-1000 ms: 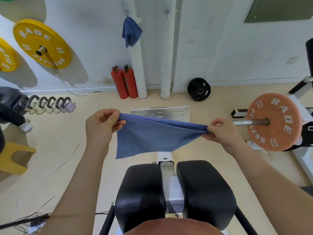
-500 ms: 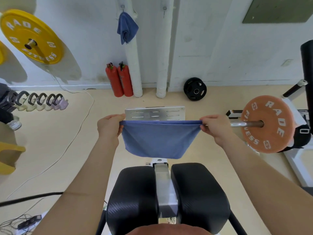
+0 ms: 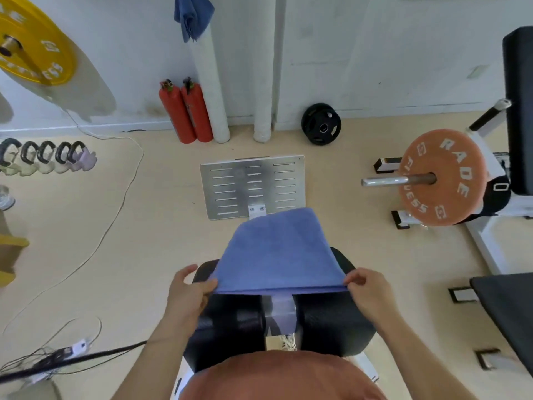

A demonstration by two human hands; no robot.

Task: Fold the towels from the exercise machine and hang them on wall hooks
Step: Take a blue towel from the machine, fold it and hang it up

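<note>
towel (image 3: 277, 252) lies draped over the machine's black pads (image 3: 331, 321), its far end hanging off toward the footplate (image 3: 253, 186). left hand (image 3: 187, 295) and right hand (image 3: 366, 293) each pinch a near corner, the edge taut between them. risk, as i judge it: the overhang drags the cloth off the pads if either pinch loosens, or the layers slide apart and the fold goes crooked; the gap between the pads could let the middle sag. a second towel (image 3: 191, 15) already hangs on the wall. extinguishers (image 3: 184, 111), a floor cable (image 3: 124, 183) and the orange plate (image 3: 441, 177) on its bar crowd the way to that wall.
</note>
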